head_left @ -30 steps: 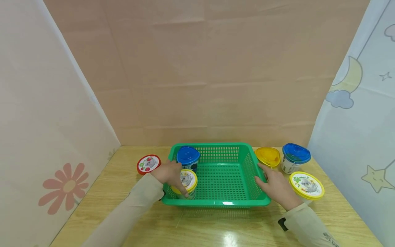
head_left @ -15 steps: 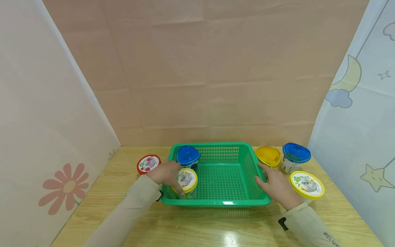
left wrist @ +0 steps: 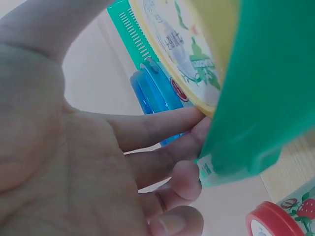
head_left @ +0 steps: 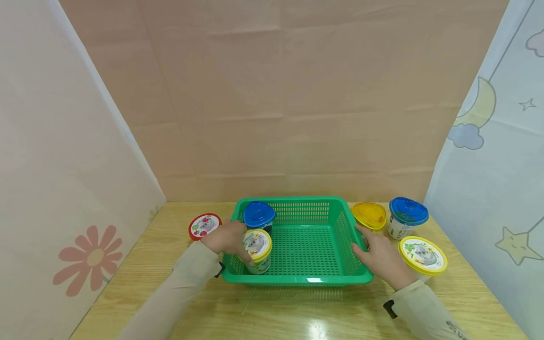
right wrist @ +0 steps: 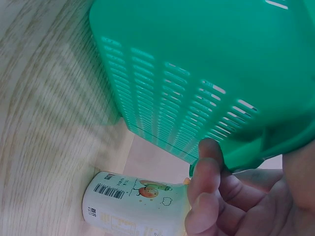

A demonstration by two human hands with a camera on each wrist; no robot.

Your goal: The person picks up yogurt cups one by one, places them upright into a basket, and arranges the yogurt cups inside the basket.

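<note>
My left hand (head_left: pixel 227 238) reaches over the left rim of a green plastic basket (head_left: pixel 297 279) and holds a tub with a yellow-edged white lid (head_left: pixel 258 243) between thumb and fingers. In the left wrist view, fingertips touch the edge of the yellow lid (left wrist: pixel 184 54). That tub is inside the basket, front left, slightly tilted; its base is partly hidden. Just behind it stands a blue-lidded tub (head_left: pixel 258 215). My right hand (head_left: pixel 380 255) grips the basket's right rim, the thumb toward the inside and fingers curled against the outer side in the right wrist view.
Left of the basket stands a red-lidded tub (head_left: pixel 205 225). On the right are a tub with a clear yellow lid (head_left: pixel 369 216), a blue-lidded tub (head_left: pixel 408 211) and a yellow-edged white-lidded tub (head_left: pixel 422 255). Patterned panels and a brown backdrop (head_left: pixel 272 118) enclose the wooden table (head_left: pixel 272 316).
The tub in my left hand has risen slightly and tilted, showing more of its side. My left hand has shifted a little left. The right hand and basket stay put.
</note>
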